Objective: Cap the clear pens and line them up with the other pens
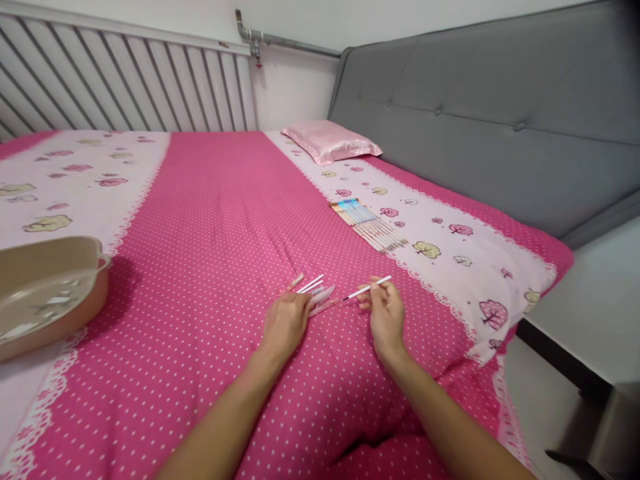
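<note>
My right hand (386,320) pinches a slim white pencil (361,291), its dark tip pointing left toward the other hand. The fingers of my left hand (287,323) are closed on a clear plastic sleeve (324,295). Several white pencils (311,284) stick out beyond those fingers; how they sit in the sleeve is partly hidden. Farther off, a row of pencils (373,225) lies side by side on the bed, with blue and tan parts at the far end.
A tan plastic basin (100,283) stands at the left with small pale pieces inside. Under everything is a pink dotted bedspread (215,220). A pink pillow (333,140) rests against the grey headboard (480,113). Behind the bed are a white radiator (135,80) and a pipe (300,45).
</note>
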`<act>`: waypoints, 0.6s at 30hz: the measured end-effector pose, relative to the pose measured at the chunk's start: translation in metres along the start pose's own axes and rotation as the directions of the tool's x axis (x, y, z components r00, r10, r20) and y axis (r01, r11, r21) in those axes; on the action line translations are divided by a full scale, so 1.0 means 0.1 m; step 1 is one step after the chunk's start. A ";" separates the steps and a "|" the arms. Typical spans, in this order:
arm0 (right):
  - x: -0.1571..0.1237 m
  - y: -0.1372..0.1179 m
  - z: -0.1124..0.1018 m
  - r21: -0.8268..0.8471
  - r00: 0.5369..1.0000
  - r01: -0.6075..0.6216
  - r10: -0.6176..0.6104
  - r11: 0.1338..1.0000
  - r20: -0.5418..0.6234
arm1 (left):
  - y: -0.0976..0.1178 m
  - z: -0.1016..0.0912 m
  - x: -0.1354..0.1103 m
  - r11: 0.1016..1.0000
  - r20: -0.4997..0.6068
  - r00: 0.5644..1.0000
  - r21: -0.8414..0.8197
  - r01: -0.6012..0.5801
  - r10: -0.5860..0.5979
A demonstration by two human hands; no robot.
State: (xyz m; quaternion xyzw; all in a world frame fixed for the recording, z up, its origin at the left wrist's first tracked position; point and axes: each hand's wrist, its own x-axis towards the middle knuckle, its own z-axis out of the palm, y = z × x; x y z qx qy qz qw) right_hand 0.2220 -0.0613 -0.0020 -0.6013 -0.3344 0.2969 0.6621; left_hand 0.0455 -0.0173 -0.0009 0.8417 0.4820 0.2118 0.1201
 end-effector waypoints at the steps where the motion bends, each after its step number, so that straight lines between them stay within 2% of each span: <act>1: 0.00 -0.01 0.00 0.004 1.000 0.006 -0.006 1.000 -0.005 | 0.00 0.00 0.00 1.000 0.000 1.000 0.007 0.015 -0.015; 4: -0.02 -0.03 0.01 0.004 1.000 0.021 -0.021 1.000 -0.007 | 0.02 -0.01 0.00 1.000 -0.022 0.999 0.008 0.030 -0.030; 8: -0.05 -0.06 0.03 0.026 0.998 0.059 -0.060 0.998 0.018 | 0.02 0.00 0.00 0.996 -0.090 0.993 -0.047 -0.075 0.070; 12: -0.07 -0.30 0.03 -0.036 0.979 0.205 -0.205 0.978 0.024 | 0.00 0.02 0.00 0.985 -0.165 0.977 -0.079 -0.151 0.136; 15: -0.16 -0.75 0.01 -0.074 0.903 0.430 -0.428 0.900 0.048 | -0.03 0.03 0.00 0.974 -0.225 0.958 -0.092 -0.205 0.180; 18: -0.26 -1.23 -0.05 -0.034 0.777 0.627 -0.621 0.779 0.098 | -0.04 0.02 0.00 0.969 -0.261 0.945 -0.100 -0.227 0.195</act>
